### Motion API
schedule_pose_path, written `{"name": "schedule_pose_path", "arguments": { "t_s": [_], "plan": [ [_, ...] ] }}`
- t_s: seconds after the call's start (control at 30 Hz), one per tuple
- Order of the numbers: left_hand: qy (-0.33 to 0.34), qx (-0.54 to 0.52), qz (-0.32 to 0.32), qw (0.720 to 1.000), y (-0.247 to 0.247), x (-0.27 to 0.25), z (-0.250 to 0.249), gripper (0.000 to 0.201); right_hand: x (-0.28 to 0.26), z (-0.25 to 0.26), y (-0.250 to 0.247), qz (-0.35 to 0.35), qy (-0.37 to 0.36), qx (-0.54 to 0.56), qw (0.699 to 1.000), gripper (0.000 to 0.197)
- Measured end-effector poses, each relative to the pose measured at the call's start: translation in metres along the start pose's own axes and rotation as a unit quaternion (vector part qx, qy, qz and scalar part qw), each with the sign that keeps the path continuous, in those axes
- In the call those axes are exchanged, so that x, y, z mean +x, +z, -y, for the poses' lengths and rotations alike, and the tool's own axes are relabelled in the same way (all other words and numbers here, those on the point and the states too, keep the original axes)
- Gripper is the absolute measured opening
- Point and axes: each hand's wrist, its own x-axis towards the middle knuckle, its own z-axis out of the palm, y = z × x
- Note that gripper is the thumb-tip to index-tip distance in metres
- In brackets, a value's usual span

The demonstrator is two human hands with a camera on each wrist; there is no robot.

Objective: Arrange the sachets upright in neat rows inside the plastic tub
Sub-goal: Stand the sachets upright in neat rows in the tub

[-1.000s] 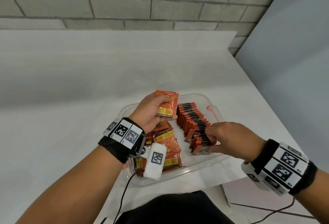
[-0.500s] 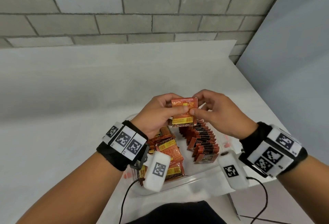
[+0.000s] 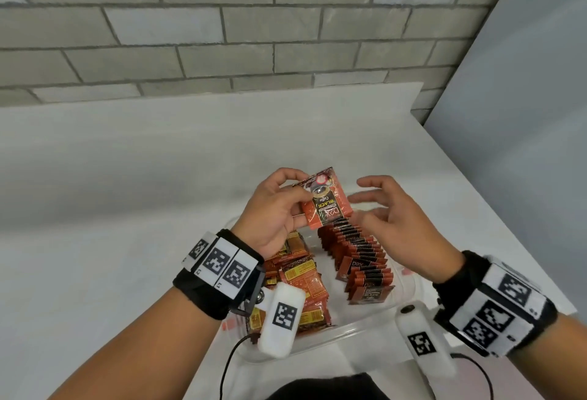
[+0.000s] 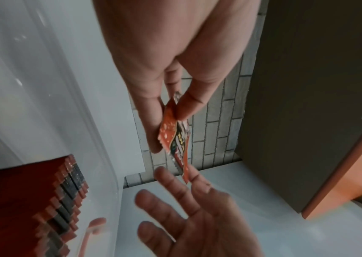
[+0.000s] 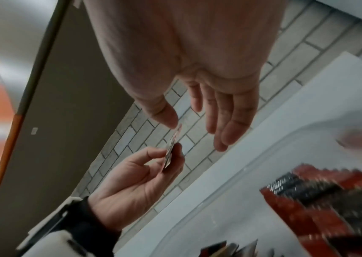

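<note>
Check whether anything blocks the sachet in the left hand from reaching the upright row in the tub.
Nothing visible does. The left hand pinches the sachet above the upright row in the tub. The open right hand is beside it, not beneath.

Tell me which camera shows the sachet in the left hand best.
The head view: the held sachet faces the camera, its printed front readable, pinched by the left hand. The left wrist view shows the sachet nearly edge-on; the right wrist view shows only a blurred sliver of it.

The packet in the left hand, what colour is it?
Orange-red with a black panel; the coffee sachet shows best in the head view.
</note>
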Motion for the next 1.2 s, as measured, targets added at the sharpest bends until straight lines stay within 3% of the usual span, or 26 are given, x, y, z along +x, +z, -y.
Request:
{"name": "schedule_pose_path", "arguments": {
  "t_s": [0.1,0.23,0.37,0.47,0.57,0.63,0.77,0.93,1.03,1.13,1.2],
  "plan": [
    [-0.012,-0.023,0.012,1.0,0.007,0.0,0.003,0.026,-0.001,0.001,0.004,-0.004,0.013,0.068,0.998,0.029],
    [-0.023,0.059,0.035,0.997,0.016,-0.002,0.013,0.019,0.004,0.002,-0.002,-0.091,-0.014,0.145,0.985,0.016],
    [-0.068,0.115,0.044,0.99,0.024,-0.003,0.023,0.031,0.002,0.001,-0.006,-0.072,0.019,0.181,0.981,0.013],
    [-0.149,0.138,0.042,0.978,0.024,-0.005,0.028,0.016,-0.002,-0.002,-0.023,-0.061,-0.011,0.074,0.995,0.014],
    [-0.215,0.146,0.019,0.965,0.021,-0.005,0.034,0.026,-0.012,-0.008,-0.039,0.081,0.002,-0.032,0.996,0.013],
    [-0.246,0.134,0.005,0.96,0.022,-0.003,0.038,0.037,-0.022,-0.013,-0.039,0.162,-0.009,-0.145,0.976,0.015],
    [-0.295,0.102,-0.009,0.95,0.03,0.001,0.044,0.054,-0.029,-0.02,-0.024,0.247,-0.063,-0.335,0.907,0.019],
    [-0.309,0.094,0.002,0.946,0.034,0.002,0.048,0.042,-0.028,-0.029,-0.006,0.266,-0.077,-0.48,0.832,0.02],
    [-0.298,0.099,0.007,0.949,0.032,0.004,0.052,0.055,-0.028,-0.032,0.0,0.257,-0.096,-0.492,0.826,0.01],
    [-0.29,0.094,-0.001,0.952,0.03,0.007,0.055,0.058,-0.026,-0.04,0.002,0.251,-0.116,-0.5,0.821,0.023],
    [-0.283,0.096,-0.008,0.954,0.029,0.007,0.056,0.044,-0.027,-0.043,0.004,0.249,-0.141,-0.507,0.813,0.033]
  ]
}}
